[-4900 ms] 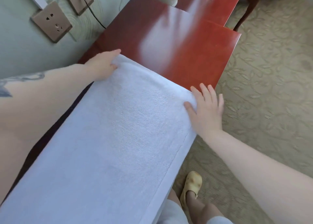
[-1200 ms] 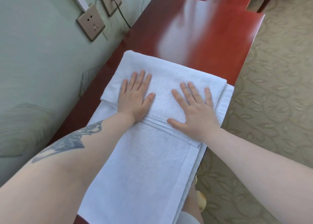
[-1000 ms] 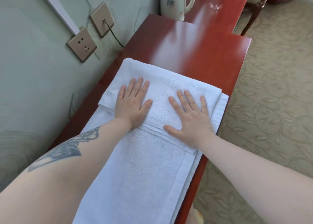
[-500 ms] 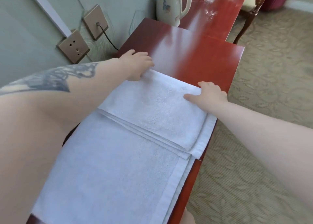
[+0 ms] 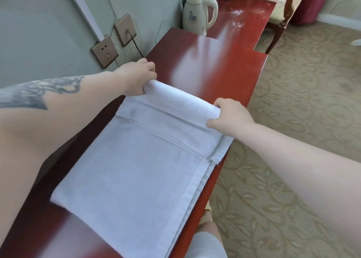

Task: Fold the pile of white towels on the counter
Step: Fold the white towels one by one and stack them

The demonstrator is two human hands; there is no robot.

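White towel [image 5: 134, 171] lies lengthwise along the red counter [image 5: 220, 78]; I see my left hand [image 5: 136, 78] and right hand [image 5: 228, 117] both grasping its raised far fold.

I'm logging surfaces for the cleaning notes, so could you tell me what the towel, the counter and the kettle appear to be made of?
Towel: white terry cloth, probably cotton; nubbly matte pile with a flat woven hem band.
Counter: red-brown wood or veneer under glossy lacquer; it mirrors the window light.
Kettle: cream body, likely smooth plastic, though glazed ceramic can't be excluded; soft sheen, moulded handle.
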